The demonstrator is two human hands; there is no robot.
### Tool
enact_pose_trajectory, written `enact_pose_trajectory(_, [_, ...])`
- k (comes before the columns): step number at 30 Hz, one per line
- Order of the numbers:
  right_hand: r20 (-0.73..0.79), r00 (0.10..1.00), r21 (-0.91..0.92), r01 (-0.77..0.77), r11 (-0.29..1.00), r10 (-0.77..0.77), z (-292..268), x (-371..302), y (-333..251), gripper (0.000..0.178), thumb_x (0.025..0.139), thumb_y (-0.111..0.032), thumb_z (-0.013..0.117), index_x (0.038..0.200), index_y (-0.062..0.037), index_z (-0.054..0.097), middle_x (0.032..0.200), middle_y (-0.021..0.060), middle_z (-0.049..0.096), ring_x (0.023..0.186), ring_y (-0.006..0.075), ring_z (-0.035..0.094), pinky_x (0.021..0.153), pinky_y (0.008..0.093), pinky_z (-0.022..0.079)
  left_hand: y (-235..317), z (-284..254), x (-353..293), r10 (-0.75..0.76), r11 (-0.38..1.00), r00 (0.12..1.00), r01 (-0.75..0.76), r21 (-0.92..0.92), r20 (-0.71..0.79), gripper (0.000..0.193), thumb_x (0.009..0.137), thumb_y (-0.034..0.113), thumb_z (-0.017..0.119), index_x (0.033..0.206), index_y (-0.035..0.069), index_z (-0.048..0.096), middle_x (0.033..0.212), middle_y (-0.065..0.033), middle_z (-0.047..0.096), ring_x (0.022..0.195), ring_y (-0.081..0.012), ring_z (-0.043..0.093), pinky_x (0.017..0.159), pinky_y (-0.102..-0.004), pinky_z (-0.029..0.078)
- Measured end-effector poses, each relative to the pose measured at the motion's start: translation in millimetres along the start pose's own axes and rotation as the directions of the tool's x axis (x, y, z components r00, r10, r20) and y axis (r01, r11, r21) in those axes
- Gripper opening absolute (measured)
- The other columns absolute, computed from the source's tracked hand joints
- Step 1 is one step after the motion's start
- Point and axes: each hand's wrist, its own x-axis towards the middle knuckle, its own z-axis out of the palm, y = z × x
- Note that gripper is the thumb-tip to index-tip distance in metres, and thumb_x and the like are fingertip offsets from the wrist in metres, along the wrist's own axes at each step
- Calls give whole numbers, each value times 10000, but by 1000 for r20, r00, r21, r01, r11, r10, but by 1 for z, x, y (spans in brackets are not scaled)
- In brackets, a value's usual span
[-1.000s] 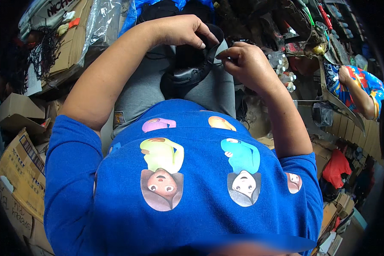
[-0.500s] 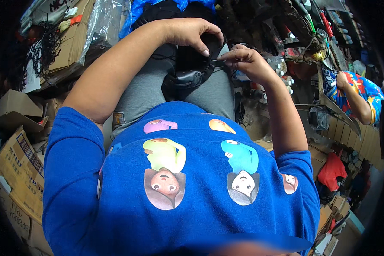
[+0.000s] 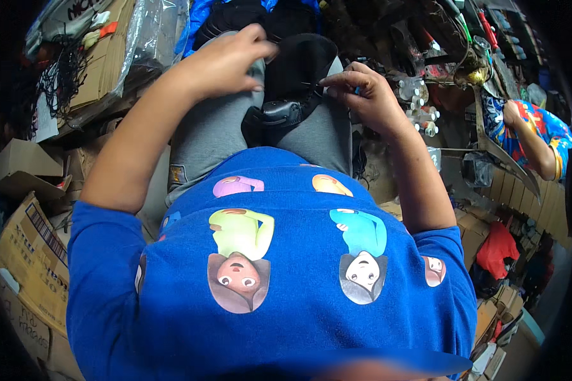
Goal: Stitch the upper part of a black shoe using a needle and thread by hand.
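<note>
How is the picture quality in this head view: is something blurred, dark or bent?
In the head view, the black item on the lap is sharp between the left hand and right hand; the bottom edge is blurred; the corners are black; the cardboard boxes at the left curve with the fisheye.

Support surface: the person's lap, in grey trousers (image 3: 216, 136). A black shoe (image 3: 292, 82) lies directly on it, between the thighs, sole edge toward the body.

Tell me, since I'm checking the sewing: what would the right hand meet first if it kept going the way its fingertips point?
Probably the black shoe on the lap: the right hand points left at its edge, pinching something thin there. Contact is hard to tell.
</note>
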Motion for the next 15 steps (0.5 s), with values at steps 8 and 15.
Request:
enact_pose_trajectory(8, [-140,969,-334,145,931,-201,27,-26,-11,310,744,-28,655,1024,-153,699,787,70,539,728,247,566,734,375,443,-63,-61,-40,-103,948,886,226,226,-452,213,790,-14,501,969,19,612,1058,-136,523,856,-305,554,799,-341,451])
enact_pose_trajectory(15, [-158,952,-596,120,794,-263,45,-35,-20,407,780,-74,608,1176,-165,620,802,47,534,811,221,553,853,398,366,31,2,-42,-66,954,941,-38,-297,-333,286,782,-8,536,1002,92,687,852,-92,563,808,-211,555,712,-342,465])
